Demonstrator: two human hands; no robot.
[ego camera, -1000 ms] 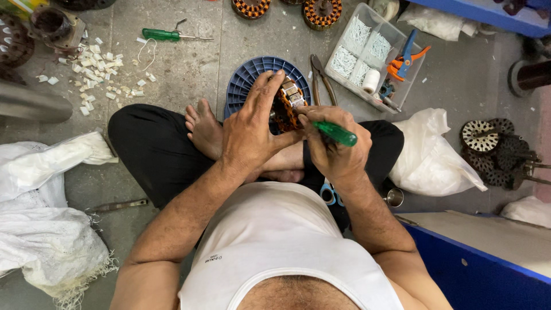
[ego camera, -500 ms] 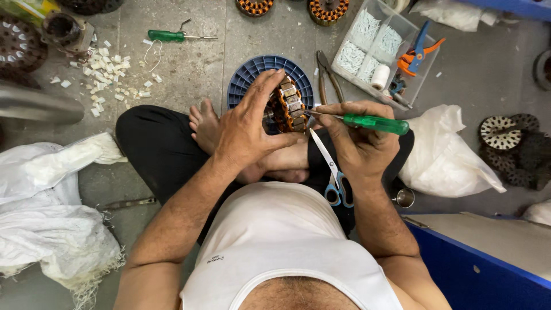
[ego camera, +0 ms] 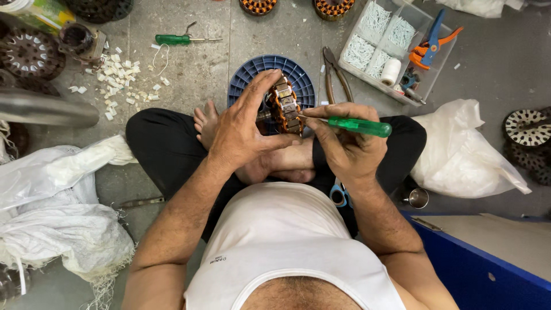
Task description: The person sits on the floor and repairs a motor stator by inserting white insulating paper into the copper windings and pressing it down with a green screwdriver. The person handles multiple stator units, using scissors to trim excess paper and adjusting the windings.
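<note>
Left hand [ego camera: 244,129]: grip closed around wound stator [ego camera: 284,106], held upright over the lap to expose its slots. Right hand [ego camera: 344,146]: grip pinching green-handled screwdriver [ego camera: 359,126], tip at the windings. Blue disc [ego camera: 247,77], pliers [ego camera: 336,72] on floor just beyond.

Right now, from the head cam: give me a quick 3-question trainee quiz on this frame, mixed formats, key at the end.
1. True or false: the left hand grips the wound stator above the blue round fan guard.
2. Multiple choice: the right hand holds a) pliers, b) a green-handled screwdriver, c) scissors.
3. Fill in: the clear plastic tray with white pieces sits on the floor beside the ____ pliers.

Key
1. True.
2. b: the green-handled screwdriver has its tip at the stator.
3. Bare metal; they lie just left of the tray in the picture.
</note>
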